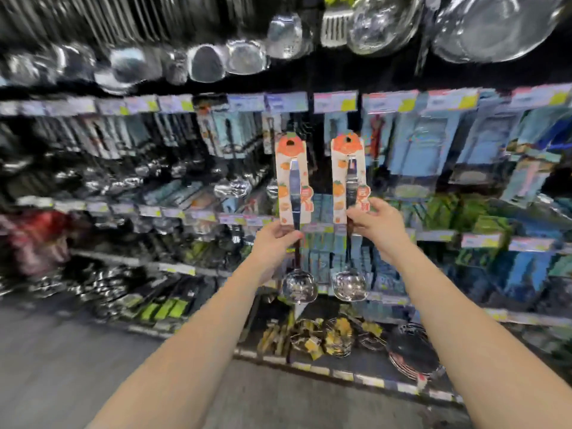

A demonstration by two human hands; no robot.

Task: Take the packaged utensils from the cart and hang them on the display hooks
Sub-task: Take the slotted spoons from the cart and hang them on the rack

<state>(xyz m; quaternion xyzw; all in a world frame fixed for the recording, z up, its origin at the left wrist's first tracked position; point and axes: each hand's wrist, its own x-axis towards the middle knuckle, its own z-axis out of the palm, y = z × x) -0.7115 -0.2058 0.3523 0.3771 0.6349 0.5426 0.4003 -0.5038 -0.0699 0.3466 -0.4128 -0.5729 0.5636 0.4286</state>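
Both forearms stretch forward and up; the left hand [278, 239] closes its grip on the left ladle [294, 184] and the right hand [377, 222] on the right ladle [349, 181], each at the card's lower edge. The ladles stand upright, bowls down, side by side before the shelves [173, 268]. Stiff steel on thin bendable card, probably bottom-heavy though blur hides detail, so best held by the handle.

Both ladle cards [293, 178] are white with orange fruit prints; silver bowls [298, 286], yellow-cornered price tags [335, 102].
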